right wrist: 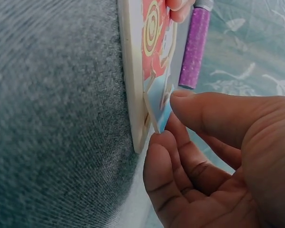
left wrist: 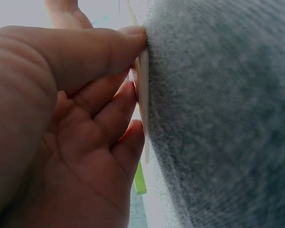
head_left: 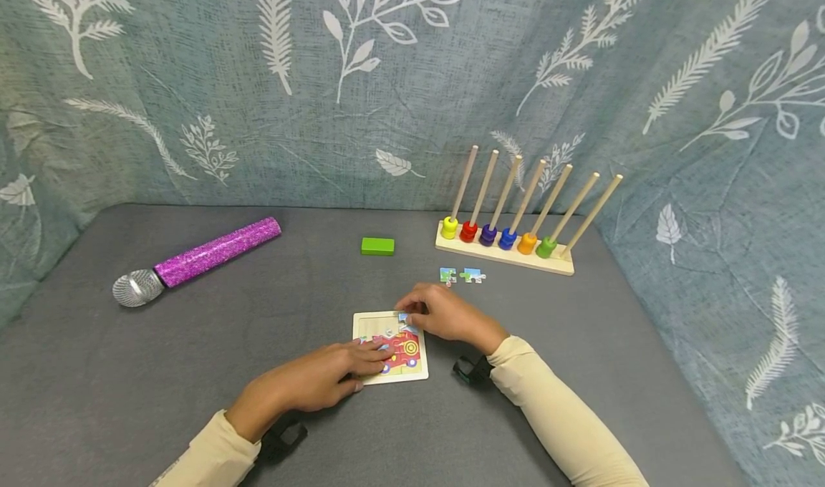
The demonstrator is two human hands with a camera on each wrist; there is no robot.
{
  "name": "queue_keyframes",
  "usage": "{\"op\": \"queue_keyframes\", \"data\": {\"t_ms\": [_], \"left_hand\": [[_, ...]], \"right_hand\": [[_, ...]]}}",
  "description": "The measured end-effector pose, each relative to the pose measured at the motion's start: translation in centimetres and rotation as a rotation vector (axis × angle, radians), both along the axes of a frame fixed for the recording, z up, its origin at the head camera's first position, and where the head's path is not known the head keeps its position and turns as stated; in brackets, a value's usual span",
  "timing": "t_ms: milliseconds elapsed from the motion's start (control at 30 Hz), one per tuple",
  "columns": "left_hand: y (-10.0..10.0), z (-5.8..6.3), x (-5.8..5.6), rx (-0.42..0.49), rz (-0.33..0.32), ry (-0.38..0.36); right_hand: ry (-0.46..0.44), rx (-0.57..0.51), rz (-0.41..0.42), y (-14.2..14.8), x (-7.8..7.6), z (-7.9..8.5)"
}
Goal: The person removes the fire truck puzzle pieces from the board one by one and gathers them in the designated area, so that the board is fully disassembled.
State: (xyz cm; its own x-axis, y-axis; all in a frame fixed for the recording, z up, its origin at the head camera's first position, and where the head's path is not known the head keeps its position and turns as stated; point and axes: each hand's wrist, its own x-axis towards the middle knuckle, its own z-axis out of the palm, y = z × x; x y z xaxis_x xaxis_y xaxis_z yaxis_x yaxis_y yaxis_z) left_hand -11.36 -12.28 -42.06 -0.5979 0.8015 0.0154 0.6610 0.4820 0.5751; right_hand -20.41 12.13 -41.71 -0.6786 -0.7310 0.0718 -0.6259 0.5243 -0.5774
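Note:
A square wooden jigsaw tray (head_left: pixel 422 367) lies on the table, partly filled with a red vehicle picture (head_left: pixel 404 344). My left hand (head_left: pixel 316 376) rests on its left part, fingers stretched flat over the picture. In the left wrist view the thumb (left wrist: pixel 99 50) lies at the tray's edge (left wrist: pixel 143 95). With thumb and fingertips my right hand (head_left: pixel 451 315) pinches a blue puzzle piece (right wrist: pixel 157 102) at the tray's upper right corner. The right wrist view shows that piece tilted, its outer end raised off the tray. Two loose puzzle pieces (head_left: pixel 447 276) lie beyond the right hand.
Behind the loose pieces stands a wooden peg rack (head_left: pixel 509 254) with coloured rings on its rods. A green block (head_left: pixel 377 246) lies beyond the tray. To the left is a glittery purple microphone (head_left: pixel 215 254). A patterned curtain (head_left: pixel 258 136) hangs behind the grey table (head_left: pixel 193 344).

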Motion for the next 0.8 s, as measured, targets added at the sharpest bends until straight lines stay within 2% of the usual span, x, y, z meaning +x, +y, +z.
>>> {"op": "queue_keyframes", "data": {"t_ms": [233, 367, 533, 700, 800], "left_hand": [[-0.07, -0.16, -0.06, -0.005, -0.004, 0.021], [-0.10, -0.14, -0.03, -0.008, -0.004, 0.031], [-0.12, 0.00, -0.04, -0.002, 0.000, 0.008], [-0.06, -0.03, -0.06, -0.003, -0.007, 0.014], [-0.01, -0.04, -0.06, 0.003, -0.010, 0.024]], "right_hand": [[-0.003, 0.006, 0.023, 0.01, -0.04, 0.19], [-0.036, -0.030, 0.048, 0.28, -0.05, 0.36], [-0.101, -0.069, 0.084, 0.51, -0.06, 0.64], [-0.175, -0.016, 0.119, 0.42, 0.02, 0.88], [-0.180, 0.017, 0.121, 0.34, 0.07, 1.01]]}}
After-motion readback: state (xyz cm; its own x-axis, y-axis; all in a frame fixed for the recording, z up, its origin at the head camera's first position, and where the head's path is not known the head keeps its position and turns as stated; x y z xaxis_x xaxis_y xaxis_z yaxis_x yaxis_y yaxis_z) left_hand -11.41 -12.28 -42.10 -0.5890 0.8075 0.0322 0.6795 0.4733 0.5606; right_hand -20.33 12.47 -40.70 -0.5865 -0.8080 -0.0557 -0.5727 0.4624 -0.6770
